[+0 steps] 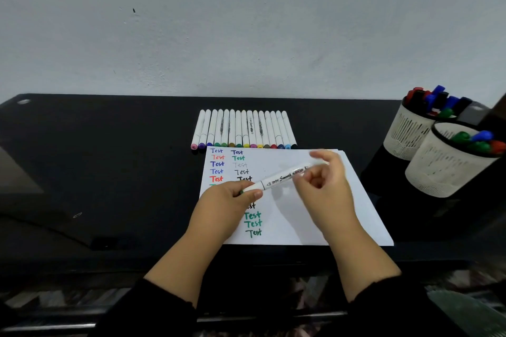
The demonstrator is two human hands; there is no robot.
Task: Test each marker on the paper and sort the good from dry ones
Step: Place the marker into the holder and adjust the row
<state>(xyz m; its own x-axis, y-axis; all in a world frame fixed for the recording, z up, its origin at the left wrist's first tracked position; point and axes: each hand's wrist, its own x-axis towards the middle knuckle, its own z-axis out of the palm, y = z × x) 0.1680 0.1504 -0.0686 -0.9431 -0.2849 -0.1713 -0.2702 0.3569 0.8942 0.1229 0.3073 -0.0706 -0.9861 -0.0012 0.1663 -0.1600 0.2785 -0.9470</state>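
Hands (pixel 276 189) are holding one white marker (pixel 282 178) over the paper (pixel 356 200), left gripping its cap end, right pinching the barrel; uncapping comes next, I judge.

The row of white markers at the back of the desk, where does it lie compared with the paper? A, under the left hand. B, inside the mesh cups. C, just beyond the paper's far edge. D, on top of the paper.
C: the row of white markers lies side by side on the dark desk, its coloured ends just beyond the far edge of the paper.
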